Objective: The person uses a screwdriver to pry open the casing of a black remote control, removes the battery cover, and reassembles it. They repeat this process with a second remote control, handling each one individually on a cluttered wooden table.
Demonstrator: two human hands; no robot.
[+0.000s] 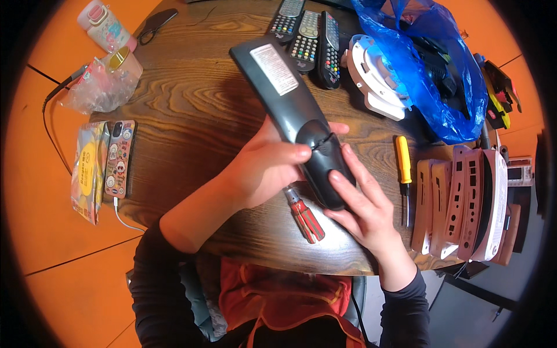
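Note:
A black remote control (296,113) is held above the table with its back side up, a white label near its far end. My left hand (270,159) wraps round its middle from the left, thumb across the back. My right hand (365,203) grips the near end, fingers on the battery cover (329,174). A dark gap shows along the cover's upper edge; whether the cover is loose I cannot tell. Below the remote lies a screwdriver with a red and black handle (307,221). To the right lies a yellow-handled screwdriver (402,156).
Several remotes (304,43) lie at the back. A blue plastic bag (458,116) with dark items and white round parts (374,75) sit back right. White set-top boxes (458,203) stand in a row at right. A phone (120,156), a snack packet (88,174) and a bottle (107,29) are left.

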